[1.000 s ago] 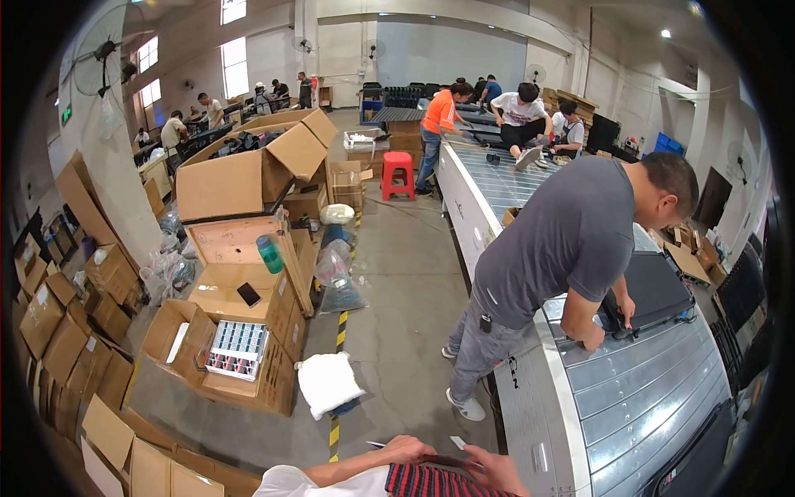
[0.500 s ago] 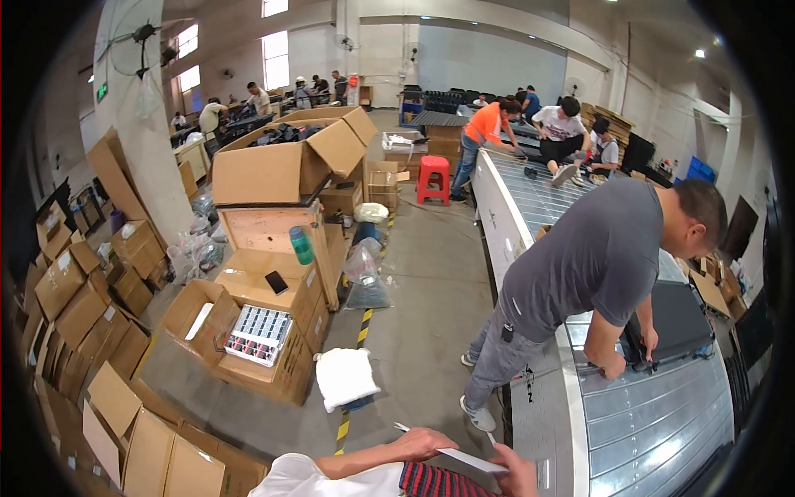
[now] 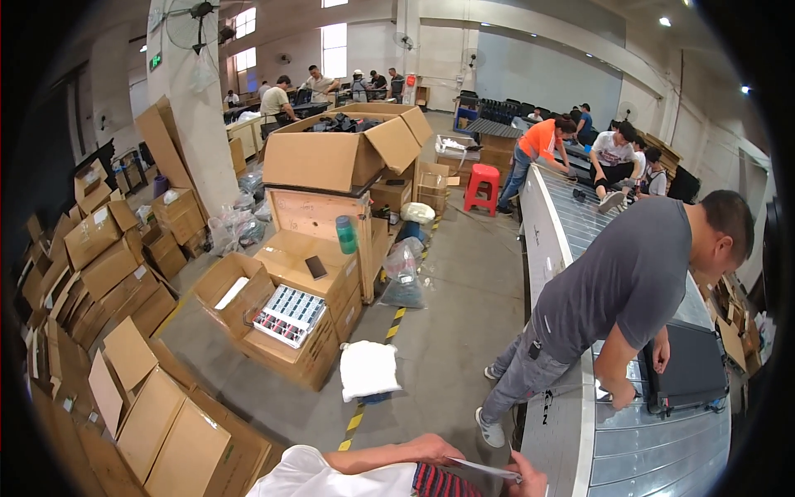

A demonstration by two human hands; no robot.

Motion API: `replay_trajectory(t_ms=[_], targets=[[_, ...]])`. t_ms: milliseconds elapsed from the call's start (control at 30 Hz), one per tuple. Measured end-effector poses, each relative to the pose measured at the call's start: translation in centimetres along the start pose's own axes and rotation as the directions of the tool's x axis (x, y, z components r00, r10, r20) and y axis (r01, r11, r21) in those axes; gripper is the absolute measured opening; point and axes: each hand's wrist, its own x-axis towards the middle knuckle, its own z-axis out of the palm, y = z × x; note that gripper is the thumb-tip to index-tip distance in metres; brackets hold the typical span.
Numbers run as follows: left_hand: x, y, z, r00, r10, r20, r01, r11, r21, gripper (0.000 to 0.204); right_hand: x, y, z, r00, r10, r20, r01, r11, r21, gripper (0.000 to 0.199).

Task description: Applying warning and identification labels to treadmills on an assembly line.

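Low in the view, my left hand (image 3: 434, 448) is closed on one end of a thin white strip (image 3: 483, 469), which looks like paper or a flat label. My right hand (image 3: 528, 479) pinches the other end between thumb and fingers. The strip is seen nearly edge-on and spans the gap between both hands. It is held in the air in front of my body, left of the long roller conveyor (image 3: 581, 439). The strip's face cannot be made out.
A co-worker in grey (image 3: 617, 273) bends over a black case (image 3: 686, 364) on the conveyor at right. A white sack (image 3: 369, 370) lies on the floor ahead. Cartons at left hold a divided parts box (image 3: 290, 315), a phone (image 3: 315, 267) and a green bottle (image 3: 345, 235). A red stool (image 3: 481, 189) stands farther off.
The view has swung left, so the scene sits farther right. The strip has turned more edge-on between my hands. The co-worker's hand has come off the black case's near edge.
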Motion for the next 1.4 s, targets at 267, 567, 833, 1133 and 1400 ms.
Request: replay_trajectory(t_ms=[267,567,833,1133,1400], targets=[[0.3,-0.4,-0.5,0.982,-0.064,-0.177,0.076,0.995,0.058,0.022,0.9,-1.5,-0.7,0.945,0.245,0.219,-0.295,0.925,0.238,0.041],[0.3,0.0,-0.3,0.986,0.009,0.166,-0.011,1.000,0.012,0.022,1.5,-1.8,-1.2,0.991,0.024,0.135,-0.019,0.999,-0.040,0.050],[-0.2,0.5,-1.5,0.955,-0.227,-0.190,0.264,0.944,0.200,0.021,0.9,-0.9,0.5,0.981,-0.048,0.188,0.040,0.998,0.042,0.052],[-0.5,0.5,-0.7,0.967,-0.229,0.114,0.209,0.964,0.165,0.028,0.5,-0.9,0.0,0.971,-0.025,0.237,0.007,0.997,0.075,0.057],[-0.9,1.0,-0.8,0.969,-0.229,0.095,0.208,0.960,0.187,0.023,0.4,-2.4,-0.2,0.964,-0.009,0.267,-0.004,0.999,0.048,0.056]])
